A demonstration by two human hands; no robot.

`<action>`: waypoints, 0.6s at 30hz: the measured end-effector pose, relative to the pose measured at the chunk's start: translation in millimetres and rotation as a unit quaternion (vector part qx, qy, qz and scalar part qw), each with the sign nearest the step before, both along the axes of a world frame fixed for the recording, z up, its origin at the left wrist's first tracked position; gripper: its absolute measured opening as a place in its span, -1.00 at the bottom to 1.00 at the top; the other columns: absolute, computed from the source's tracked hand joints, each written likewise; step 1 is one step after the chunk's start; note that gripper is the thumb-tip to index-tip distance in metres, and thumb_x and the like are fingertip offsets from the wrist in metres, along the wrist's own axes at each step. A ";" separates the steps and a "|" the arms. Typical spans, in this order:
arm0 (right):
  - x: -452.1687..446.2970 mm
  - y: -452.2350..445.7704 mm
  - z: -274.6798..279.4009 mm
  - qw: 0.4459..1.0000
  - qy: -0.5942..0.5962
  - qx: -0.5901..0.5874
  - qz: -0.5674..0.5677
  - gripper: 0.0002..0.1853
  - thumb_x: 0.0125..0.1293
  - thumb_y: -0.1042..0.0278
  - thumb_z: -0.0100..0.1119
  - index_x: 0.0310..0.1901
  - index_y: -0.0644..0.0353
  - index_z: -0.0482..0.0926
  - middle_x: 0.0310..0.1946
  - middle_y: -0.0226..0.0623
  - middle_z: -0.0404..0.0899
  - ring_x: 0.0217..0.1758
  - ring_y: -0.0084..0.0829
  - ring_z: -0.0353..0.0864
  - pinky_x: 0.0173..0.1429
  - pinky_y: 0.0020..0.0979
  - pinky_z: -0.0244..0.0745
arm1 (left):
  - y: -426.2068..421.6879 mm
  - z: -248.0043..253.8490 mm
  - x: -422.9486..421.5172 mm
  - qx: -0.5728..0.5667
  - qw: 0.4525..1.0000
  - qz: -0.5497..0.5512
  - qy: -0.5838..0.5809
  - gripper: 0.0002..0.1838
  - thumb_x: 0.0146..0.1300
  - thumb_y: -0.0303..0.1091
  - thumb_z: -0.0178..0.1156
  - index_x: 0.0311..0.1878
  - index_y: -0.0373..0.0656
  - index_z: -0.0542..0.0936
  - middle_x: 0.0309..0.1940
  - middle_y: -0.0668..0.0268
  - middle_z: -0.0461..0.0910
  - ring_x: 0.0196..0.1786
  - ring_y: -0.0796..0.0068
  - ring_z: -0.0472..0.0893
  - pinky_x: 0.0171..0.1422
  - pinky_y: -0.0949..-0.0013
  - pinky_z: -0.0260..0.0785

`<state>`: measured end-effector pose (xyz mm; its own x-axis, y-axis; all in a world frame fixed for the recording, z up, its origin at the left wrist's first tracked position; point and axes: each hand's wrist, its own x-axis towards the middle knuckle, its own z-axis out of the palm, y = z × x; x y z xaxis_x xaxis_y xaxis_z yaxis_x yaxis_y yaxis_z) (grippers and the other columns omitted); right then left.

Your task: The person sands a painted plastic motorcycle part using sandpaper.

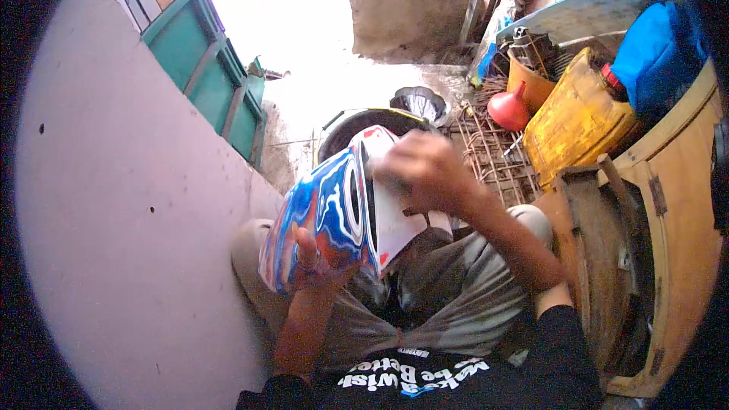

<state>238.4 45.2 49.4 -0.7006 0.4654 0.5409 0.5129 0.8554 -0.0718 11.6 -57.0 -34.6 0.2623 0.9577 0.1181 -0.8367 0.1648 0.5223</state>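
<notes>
A curved shell (323, 209), marbled in blue, white and orange, is held tilted above the lap, between the knees of the grey trousers (463, 281); whether it is a helmet or a piece of bodywork cannot be told for certain. It is gripped low down by the left hand (311, 267), whose thumb is set upright against the painted face while the other fingers are hidden. The right hand (425, 173) is blurred at the upper part of the white side (396, 219), with fingers curled; whether anything is pinched there cannot be made out. The two hands are set apart on opposite sides.

The step in hand is judged to be surface work on the white side, though its exact kind cannot be read. For any further pass, a firm left grip and light, even right-hand pressure would seem to be called for. Beyond the shell, a dark round tub (343, 134) is seen on the floor (292, 114), with a black fluted bowl (420, 104) just behind.
</notes>
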 end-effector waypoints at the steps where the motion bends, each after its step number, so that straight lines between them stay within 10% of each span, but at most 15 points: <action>1: -14.4 -14.7 -1.6 0.993 0.072 -0.015 0.091 -0.77 0.19 0.31 0.36 -0.08 -0.07 0.76 -0.28 -0.38 0.68 -0.21 -0.31 0.72 -0.12 -0.22 0.65 | -0.1 -0.4 0.5 0.000 1.000 0.002 0.000 0.20 0.24 0.58 0.19 0.65 -0.16 0.13 0.56 0.07 0.32 0.50 0.08 0.45 0.53 -0.03 0.42; 4: -27.8 -26.3 -5.4 0.959 0.136 -0.055 0.244 -0.79 0.23 0.30 0.33 -0.09 -0.06 0.75 -0.25 -0.37 0.71 -0.20 -0.32 0.72 -0.12 -0.24 0.67 | -0.8 0.0 -0.4 -0.004 1.000 0.003 0.008 0.19 0.24 0.58 0.19 0.65 -0.16 0.13 0.56 0.07 0.32 0.50 0.08 0.45 0.53 -0.03 0.42; 8: 3.0 12.1 -3.0 0.994 -0.038 0.007 -0.104 -0.81 0.22 0.29 0.36 -0.11 -0.04 0.74 -0.31 -0.35 0.68 -0.20 -0.23 0.71 -0.07 -0.22 0.66 | -2.3 0.2 1.3 -0.009 1.000 0.005 0.006 0.19 0.24 0.58 0.20 0.65 -0.16 0.13 0.56 0.07 0.32 0.51 0.08 0.44 0.54 -0.03 0.41; 12: -23.4 -33.4 2.6 0.979 0.095 -0.016 0.177 -0.73 0.19 0.32 0.31 -0.05 -0.06 0.75 -0.32 -0.40 0.65 -0.18 -0.31 0.72 -0.04 -0.24 0.64 | -1.8 -0.9 0.4 -0.008 1.000 0.011 0.013 0.19 0.24 0.58 0.21 0.65 -0.16 0.13 0.56 0.07 0.31 0.51 0.08 0.44 0.54 -0.03 0.41; 18: 7.6 6.5 -3.2 0.997 -0.053 0.009 -0.052 -0.73 0.17 0.30 0.32 -0.06 -0.03 0.72 -0.25 -0.35 0.70 -0.18 -0.23 0.70 -0.08 -0.17 0.63 | 0.8 1.8 1.1 -0.004 0.999 0.021 0.026 0.19 0.23 0.57 0.21 0.65 -0.16 0.13 0.57 0.06 0.31 0.52 0.08 0.43 0.54 -0.03 0.41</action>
<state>246.0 51.7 46.2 -0.7022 0.5296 0.4758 0.6030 0.7978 0.0019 12.7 -56.3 -32.7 0.2268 0.9691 0.0972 -0.8144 0.1339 0.5646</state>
